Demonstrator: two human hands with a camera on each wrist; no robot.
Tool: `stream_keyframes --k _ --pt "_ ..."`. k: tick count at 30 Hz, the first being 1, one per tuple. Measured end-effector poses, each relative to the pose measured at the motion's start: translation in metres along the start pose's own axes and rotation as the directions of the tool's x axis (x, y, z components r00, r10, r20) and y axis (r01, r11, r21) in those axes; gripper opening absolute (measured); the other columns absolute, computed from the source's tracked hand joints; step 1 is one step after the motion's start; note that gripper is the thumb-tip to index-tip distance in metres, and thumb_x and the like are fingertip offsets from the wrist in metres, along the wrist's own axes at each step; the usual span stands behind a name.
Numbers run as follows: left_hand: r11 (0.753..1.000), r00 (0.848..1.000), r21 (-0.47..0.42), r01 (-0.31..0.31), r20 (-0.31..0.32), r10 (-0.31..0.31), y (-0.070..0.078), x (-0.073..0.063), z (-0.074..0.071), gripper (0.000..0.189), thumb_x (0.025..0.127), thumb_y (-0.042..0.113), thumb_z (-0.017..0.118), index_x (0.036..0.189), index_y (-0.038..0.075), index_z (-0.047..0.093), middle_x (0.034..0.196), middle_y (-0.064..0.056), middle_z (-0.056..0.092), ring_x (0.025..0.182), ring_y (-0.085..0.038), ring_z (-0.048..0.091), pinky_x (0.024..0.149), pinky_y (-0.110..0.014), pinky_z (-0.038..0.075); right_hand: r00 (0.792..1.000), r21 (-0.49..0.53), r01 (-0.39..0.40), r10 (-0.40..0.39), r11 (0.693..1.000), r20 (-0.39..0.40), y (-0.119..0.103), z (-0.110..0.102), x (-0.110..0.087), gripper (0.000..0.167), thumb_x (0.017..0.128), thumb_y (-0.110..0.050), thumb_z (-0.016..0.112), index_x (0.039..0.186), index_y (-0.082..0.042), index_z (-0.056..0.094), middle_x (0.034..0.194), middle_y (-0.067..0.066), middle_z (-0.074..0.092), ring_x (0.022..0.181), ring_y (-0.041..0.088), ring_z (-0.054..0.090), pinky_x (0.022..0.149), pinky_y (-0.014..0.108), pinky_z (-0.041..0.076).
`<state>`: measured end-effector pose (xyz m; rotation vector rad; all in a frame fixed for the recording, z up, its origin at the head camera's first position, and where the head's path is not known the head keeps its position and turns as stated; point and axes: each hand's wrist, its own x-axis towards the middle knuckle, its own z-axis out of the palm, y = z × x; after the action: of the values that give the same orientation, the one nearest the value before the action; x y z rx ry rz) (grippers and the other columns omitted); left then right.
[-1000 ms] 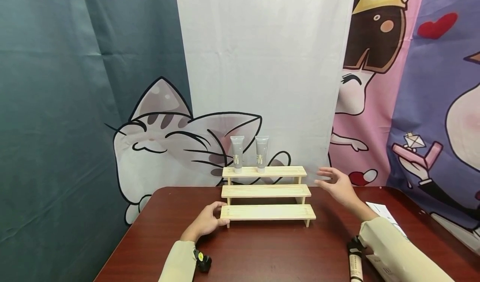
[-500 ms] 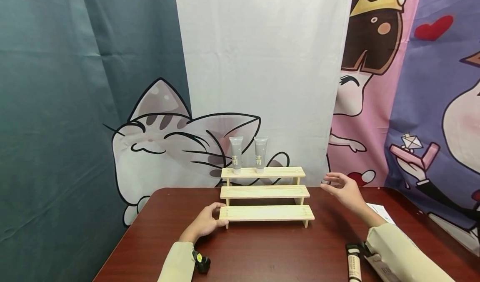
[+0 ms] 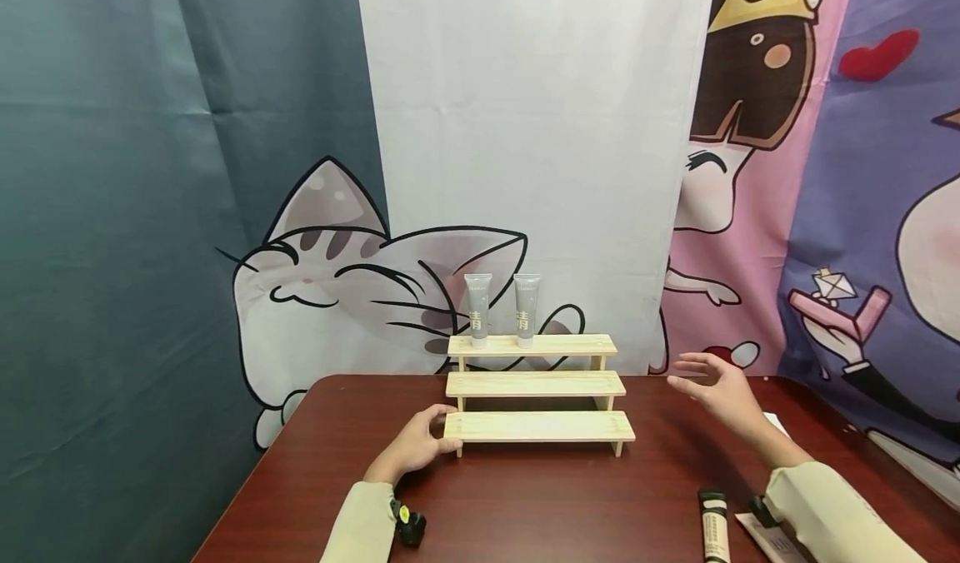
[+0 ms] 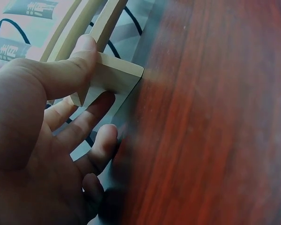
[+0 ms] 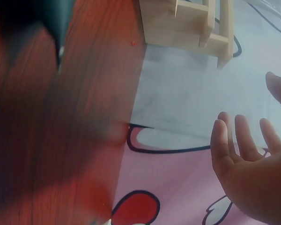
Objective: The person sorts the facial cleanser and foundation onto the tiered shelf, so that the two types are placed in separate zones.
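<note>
A three-tier wooden display stand (image 3: 536, 426) stands on the table, with two grey squeeze tubes (image 3: 478, 309) upright on the left half of its top tier. My left hand (image 3: 412, 445) pinches the left end of the lowest tier. In the left wrist view, the thumb (image 4: 72, 70) lies against the tier's board while the other fingers sit around its end, some partly hidden. To the right of the stand, my right hand (image 3: 722, 392) hovers in the air with loosely bent fingers and nothing in them. In the right wrist view, those fingers (image 5: 243, 138) are apart from the stand (image 5: 192, 28).
A tube with a dark end (image 3: 714, 525) lies at the table's front right. Beside it is a pale flat packet (image 3: 768, 538), partly under the right sleeve. White paper (image 3: 777, 423) shows behind the right forearm. A printed curtain (image 3: 540, 130) hangs behind the table (image 3: 570, 505).
My right hand has drawn away from the stand, to the right and slightly down. The left hand keeps its hold on the stand, and the two upright tubes stay in place.
</note>
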<state>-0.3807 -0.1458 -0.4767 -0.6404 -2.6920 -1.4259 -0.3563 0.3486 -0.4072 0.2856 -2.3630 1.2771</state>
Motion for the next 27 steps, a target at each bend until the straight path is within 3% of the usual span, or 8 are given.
stream_keyframes --k 12,15,20,27 --pt "1.0 1.0 0.014 0.008 -0.014 -0.007 0.001 0.0 0.002 0.051 0.082 0.014 0.081 0.126 0.003 0.059 0.121 -0.017 0.064 0.112 -0.032 0.057 0.097 -0.052 0.041 0.999 -0.014 0.033 -0.034 0.999 -0.027 0.005 -0.021 -0.012 0.046 0.088 -0.017 0.077 0.124 0.003 0.057 0.099 -0.025 0.065 0.082 -0.002 0.065 0.063 0.026 0.054" --pt "1.0 1.0 0.014 0.009 -0.016 -0.009 0.002 0.0 0.002 0.051 0.082 0.014 0.081 0.127 0.003 0.059 0.121 -0.016 0.064 0.113 -0.031 0.057 0.097 -0.052 0.041 0.999 -0.033 0.028 -0.029 0.999 -0.04 0.008 -0.026 -0.014 0.044 0.089 -0.018 0.077 0.123 0.002 0.058 0.101 -0.02 0.068 0.082 -0.002 0.065 0.062 0.025 0.054" --pt "1.0 1.0 0.01 0.013 -0.021 -0.012 0.003 0.0 0.002 0.051 0.082 0.013 0.081 0.127 0.002 0.058 0.12 -0.015 0.065 0.11 -0.03 0.057 0.097 -0.051 0.041 0.999 -0.071 -0.003 0.0 0.997 -0.045 0.012 -0.034 -0.019 0.045 0.089 -0.022 0.076 0.124 0.001 0.058 0.105 0.0 0.073 0.081 -0.001 0.065 0.063 0.025 0.053" --pt "1.0 1.0 0.002 0.015 -0.024 -0.015 0.003 0.0 0.003 0.051 0.082 0.011 0.081 0.126 0.002 0.058 0.12 -0.016 0.065 0.11 -0.029 0.058 0.097 -0.052 0.041 0.998 -0.109 -0.035 0.029 0.993 -0.053 0.021 -0.048 -0.026 0.048 0.089 -0.025 0.076 0.124 0.003 0.057 0.101 -0.01 0.071 0.082 -0.009 0.061 0.063 0.019 0.051"
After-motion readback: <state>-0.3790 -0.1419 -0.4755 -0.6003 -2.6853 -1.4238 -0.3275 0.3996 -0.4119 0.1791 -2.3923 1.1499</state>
